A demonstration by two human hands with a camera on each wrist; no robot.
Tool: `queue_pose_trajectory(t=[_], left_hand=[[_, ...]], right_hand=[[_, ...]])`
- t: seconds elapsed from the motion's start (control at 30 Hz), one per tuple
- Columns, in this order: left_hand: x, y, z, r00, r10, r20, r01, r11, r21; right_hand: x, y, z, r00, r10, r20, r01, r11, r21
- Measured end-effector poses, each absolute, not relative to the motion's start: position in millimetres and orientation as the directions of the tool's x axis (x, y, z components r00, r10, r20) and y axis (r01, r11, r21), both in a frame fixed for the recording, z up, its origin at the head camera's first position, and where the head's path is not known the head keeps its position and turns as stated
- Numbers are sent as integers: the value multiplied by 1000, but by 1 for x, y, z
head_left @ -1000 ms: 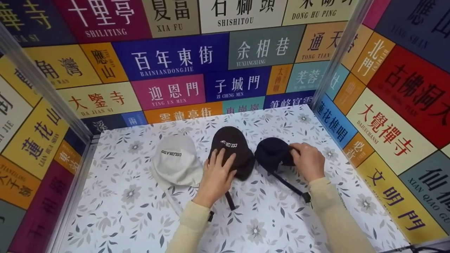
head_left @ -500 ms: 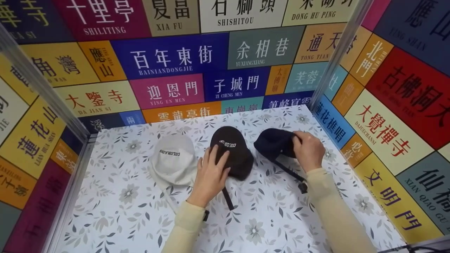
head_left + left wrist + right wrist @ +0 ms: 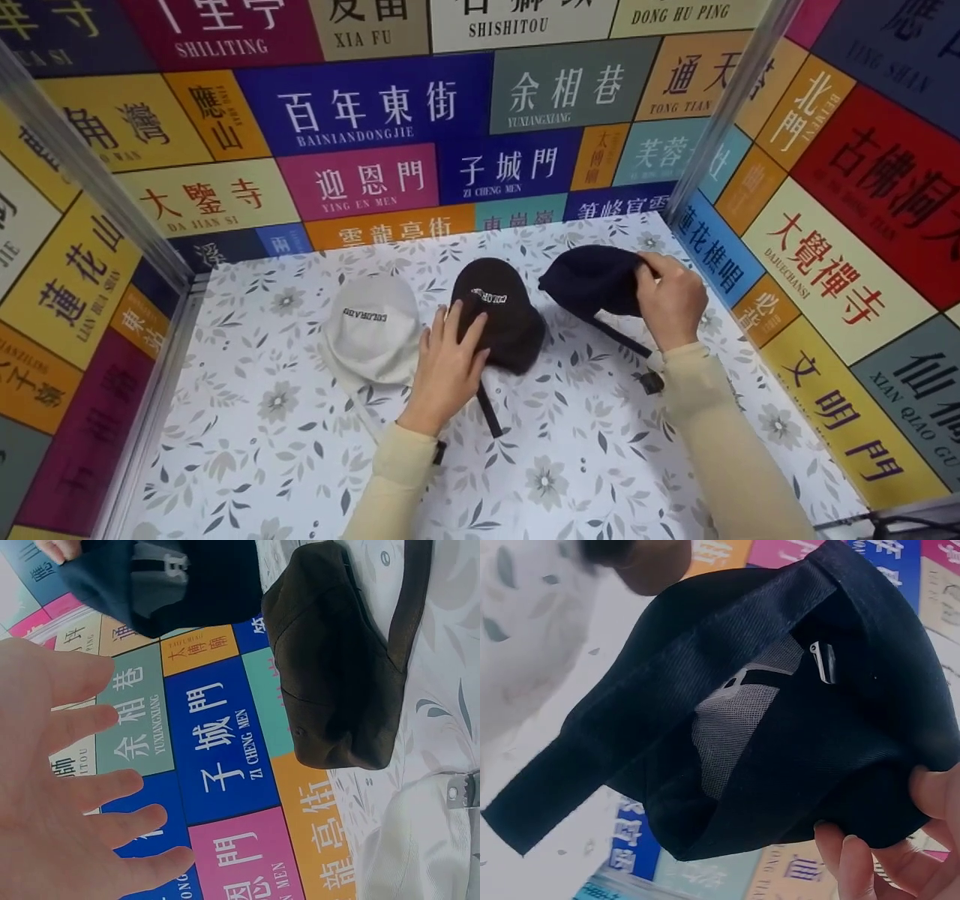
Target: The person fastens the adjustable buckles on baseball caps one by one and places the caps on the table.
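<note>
My right hand pinches the brim of a navy cap; the right wrist view shows thumb and fingers on either side of that brim. The cap is tilted, its inside, mesh lining and metal buckle showing, its strap loose. Over the front of a dark brown cap with COLORADO lettering is my left hand, and in the left wrist view its fingers are spread and hold nothing. An off-white cap, also lettered COLORADO, lies to the left, its strap trailing toward me.
The caps are on a white table with a grey leaf and flower print. Colourful sign-patterned walls close it in at the back and both sides. Metal corner posts stand at the back corners. A dark cable lies at the lower right.
My right hand has moved up and slightly right, raising and tilting the navy cap. The left hand has shifted slightly left; the brown and off-white caps stay in place.
</note>
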State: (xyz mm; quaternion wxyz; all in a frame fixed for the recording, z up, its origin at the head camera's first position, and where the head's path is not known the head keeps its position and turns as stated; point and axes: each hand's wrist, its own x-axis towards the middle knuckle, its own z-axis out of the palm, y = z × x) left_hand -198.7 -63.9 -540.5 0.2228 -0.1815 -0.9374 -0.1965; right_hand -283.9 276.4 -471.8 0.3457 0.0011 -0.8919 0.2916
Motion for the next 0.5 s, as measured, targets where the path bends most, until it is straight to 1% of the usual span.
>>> queue_pose_trajectory(t=[0.27, 0.5], left_hand=[[-194, -71, -540, -823, 231, 519, 422, 860, 286], [-195, -76, -535, -802, 218, 556, 418, 870, 262]], right_hand=[[-267, 255, -441, -725, 164, 669, -294, 805, -516], [-250, 233, -419, -698, 92, 710, -397, 775, -491]])
